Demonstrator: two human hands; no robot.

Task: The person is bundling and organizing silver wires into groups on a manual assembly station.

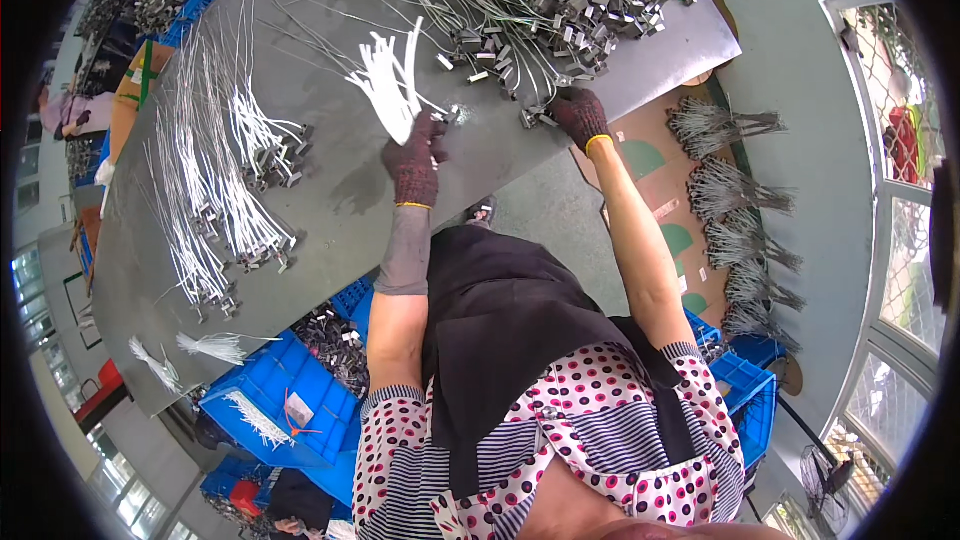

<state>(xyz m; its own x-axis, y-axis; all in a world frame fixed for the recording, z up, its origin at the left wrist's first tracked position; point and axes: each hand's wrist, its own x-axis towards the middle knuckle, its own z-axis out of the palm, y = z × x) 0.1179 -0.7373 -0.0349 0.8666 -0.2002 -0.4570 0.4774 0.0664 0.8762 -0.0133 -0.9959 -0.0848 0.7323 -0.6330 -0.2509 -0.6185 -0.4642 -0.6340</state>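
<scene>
My left hand [414, 162], in a dark knitted glove, is closed round a bunch of thin white tubes [388, 85] that fan out above the table. My right hand [580, 118], gloved too, has its fingers closed at a small metal block [533, 117] on a thin wire, by the table's near edge. Beyond it lies a large heap of wires with grey metal blocks [590, 10]. To the left, several wires with white tubes on them [255, 210] are spread in rows, their blocks toward me. My left fingertips are partly hidden.
The grey metal table [340, 230] has its edge close to my body. Blue crates [270, 390] stand below on the left, one holding metal blocks [335, 345]. At right, bundles of wires [740, 190] lie along cardboard [650, 175]. White tubes [215, 346] rest near the table's left corner.
</scene>
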